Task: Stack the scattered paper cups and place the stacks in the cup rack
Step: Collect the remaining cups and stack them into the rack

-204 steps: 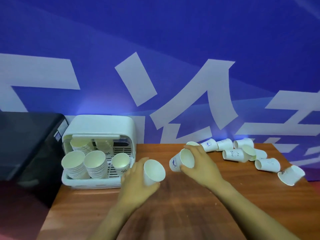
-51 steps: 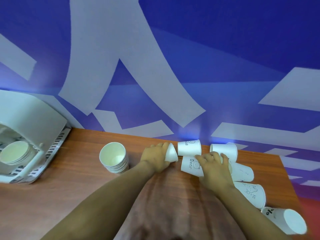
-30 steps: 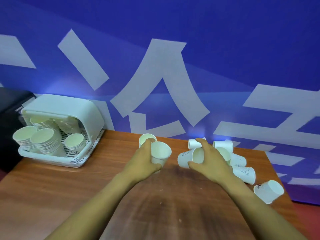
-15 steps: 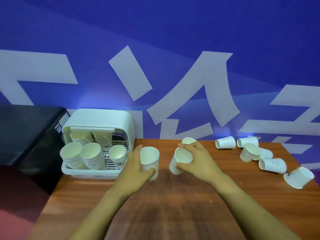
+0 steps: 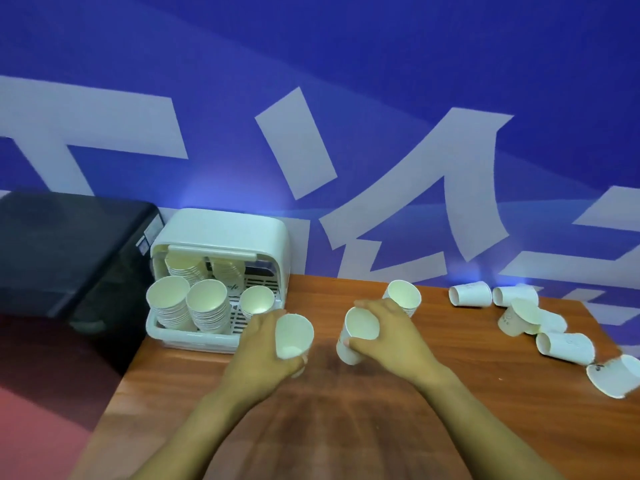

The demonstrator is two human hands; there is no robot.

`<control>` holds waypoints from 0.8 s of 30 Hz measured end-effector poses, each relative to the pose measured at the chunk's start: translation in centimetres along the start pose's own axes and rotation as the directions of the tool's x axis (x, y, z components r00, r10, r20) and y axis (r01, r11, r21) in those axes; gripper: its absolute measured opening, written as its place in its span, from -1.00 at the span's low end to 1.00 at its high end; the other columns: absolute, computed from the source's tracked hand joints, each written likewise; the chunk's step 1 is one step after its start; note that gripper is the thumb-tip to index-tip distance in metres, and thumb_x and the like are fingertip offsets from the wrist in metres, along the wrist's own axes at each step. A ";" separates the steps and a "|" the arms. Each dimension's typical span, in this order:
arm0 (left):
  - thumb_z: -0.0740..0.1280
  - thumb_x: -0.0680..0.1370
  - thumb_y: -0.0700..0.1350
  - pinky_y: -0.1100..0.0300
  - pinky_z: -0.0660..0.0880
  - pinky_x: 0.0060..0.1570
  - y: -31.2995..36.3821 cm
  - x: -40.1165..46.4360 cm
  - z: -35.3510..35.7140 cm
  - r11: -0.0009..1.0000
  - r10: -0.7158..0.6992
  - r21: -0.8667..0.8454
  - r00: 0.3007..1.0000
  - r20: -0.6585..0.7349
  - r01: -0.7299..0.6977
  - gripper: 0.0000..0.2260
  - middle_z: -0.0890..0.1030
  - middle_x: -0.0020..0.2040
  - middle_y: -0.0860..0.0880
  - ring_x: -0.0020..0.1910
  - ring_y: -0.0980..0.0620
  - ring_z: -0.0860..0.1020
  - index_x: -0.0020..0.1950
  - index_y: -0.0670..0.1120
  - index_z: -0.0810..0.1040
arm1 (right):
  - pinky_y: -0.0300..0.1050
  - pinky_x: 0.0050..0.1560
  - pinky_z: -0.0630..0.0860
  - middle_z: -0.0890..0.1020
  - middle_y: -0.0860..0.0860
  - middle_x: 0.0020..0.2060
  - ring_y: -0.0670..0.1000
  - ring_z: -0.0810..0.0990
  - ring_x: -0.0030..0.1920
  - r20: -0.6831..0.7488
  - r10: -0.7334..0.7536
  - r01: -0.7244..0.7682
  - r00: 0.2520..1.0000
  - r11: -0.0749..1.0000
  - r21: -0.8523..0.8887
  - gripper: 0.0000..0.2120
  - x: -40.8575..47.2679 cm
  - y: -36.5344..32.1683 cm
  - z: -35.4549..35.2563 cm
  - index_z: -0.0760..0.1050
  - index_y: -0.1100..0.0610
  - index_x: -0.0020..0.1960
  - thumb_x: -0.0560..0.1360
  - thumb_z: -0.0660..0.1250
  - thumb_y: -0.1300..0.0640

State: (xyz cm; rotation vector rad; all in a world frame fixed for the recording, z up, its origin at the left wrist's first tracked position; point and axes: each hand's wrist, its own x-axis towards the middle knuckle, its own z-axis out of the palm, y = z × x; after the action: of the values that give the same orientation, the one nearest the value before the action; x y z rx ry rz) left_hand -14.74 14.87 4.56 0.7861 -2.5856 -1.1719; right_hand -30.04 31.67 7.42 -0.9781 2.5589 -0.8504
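— Since half a second ago, what have we shifted?
— Our left hand (image 5: 258,355), gripping a cup (image 5: 293,337), dropped nearer the cup rack (image 5: 221,237).
— Right of the rack?
— Our right hand (image 5: 388,341) clasps another cup (image 5: 358,336); loose cups (image 5: 564,348) lie farthest out.

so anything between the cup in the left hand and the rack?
Nothing visible on the table between them. The left hand holds its paper cup right beside the cup rack, whose front is open. Inside, stacks fill the left and middle; the free floor is at the right rear.
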 end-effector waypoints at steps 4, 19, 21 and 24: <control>0.51 0.34 0.01 0.27 0.31 0.08 -1.8 -0.3 -1.5 0.998 -0.029 0.057 0.999 -0.036 0.031 -0.35 0.28 0.17 0.04 0.19 0.03 0.37 0.35 0.01 0.31 | -0.07 0.30 0.38 0.45 -0.11 0.21 -0.05 0.43 0.23 0.053 -0.007 0.008 0.999 1.000 -0.027 -0.38 1.3 -0.4 2.4 0.41 -0.10 0.33 0.30 0.48 -0.10; 0.41 0.41 -0.14 0.09 0.47 0.06 -6.1 7.5 -4.6 0.941 0.115 0.318 0.993 0.021 -0.116 -0.38 0.30 0.32 -0.01 0.25 -0.05 0.43 0.42 -0.01 0.25 | -0.09 0.30 0.36 0.41 -0.14 0.21 -0.07 0.39 0.25 0.020 0.023 -0.022 1.000 0.999 -0.045 -0.38 5.1 -2.9 4.1 0.38 -0.09 0.35 0.33 0.46 -0.08; 0.41 0.41 -0.14 0.08 0.48 0.02 -7.0 8.3 -4.0 0.932 0.116 0.340 0.992 0.042 -0.123 -0.38 0.30 0.32 0.00 0.22 -0.07 0.45 0.42 -0.01 0.25 | -0.10 0.30 0.36 0.41 -0.15 0.21 -0.06 0.39 0.25 0.022 0.039 -0.038 0.999 0.998 -0.058 -0.37 5.6 -2.7 4.3 0.37 -0.10 0.36 0.33 0.46 -0.08; 0.42 0.41 -0.14 0.08 0.48 -0.09 -7.5 9.5 -3.6 0.930 0.125 0.345 0.992 0.020 -0.124 -0.37 0.33 0.32 -0.01 0.14 -0.08 0.50 0.43 0.01 0.24 | -0.12 0.31 0.35 0.40 -0.15 0.22 -0.06 0.38 0.26 0.032 0.062 -0.059 0.998 0.995 -0.077 -0.36 6.2 -2.2 4.8 0.36 -0.10 0.36 0.33 0.45 -0.10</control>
State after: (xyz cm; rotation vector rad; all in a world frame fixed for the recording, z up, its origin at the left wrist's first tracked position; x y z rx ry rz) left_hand -18.48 3.33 1.01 0.6688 -2.8317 -0.6876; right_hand -31.31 24.06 4.69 -0.9235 2.5946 -0.7188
